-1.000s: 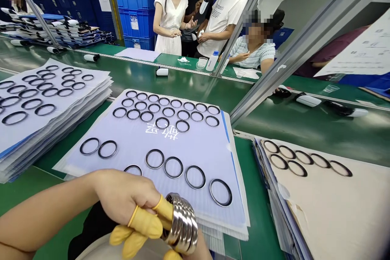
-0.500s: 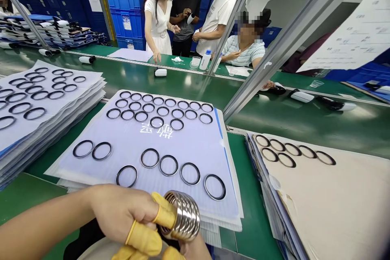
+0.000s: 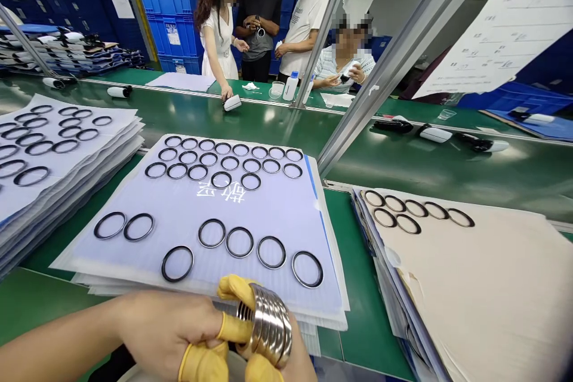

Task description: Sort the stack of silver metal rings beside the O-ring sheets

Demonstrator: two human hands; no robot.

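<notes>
A stack of shiny metal rings (image 3: 271,325) is held on its side at the front of the work surface. My right hand (image 3: 301,343), partly hidden behind the rings, closes around them, with yellow-covered fingertips above and below. From the left comes my left hand (image 3: 165,325), its fingers curled in yellow finger cots. Its index finger presses at the near end of the stack, by the rings' opening. Just beyond both hands, black-and-silver rings (image 3: 178,280) lie spaced out on a pile of white sheets (image 3: 179,215), in rows at the back and scattered nearer.
More rings lie on a sheet stack (image 3: 89,158) at left and a cream sheet stack (image 3: 470,286) at right. A slanted metal post (image 3: 380,83) stands beyond. Across the green bench (image 3: 179,110), several people handle black-and-white items near a bottle (image 3: 290,86).
The view has shifted slightly right. My left index finger has moved lower at the rings' end, and a yellow-covered finger now shows over the top. Across the bench, a person grasps a black-and-white item.
</notes>
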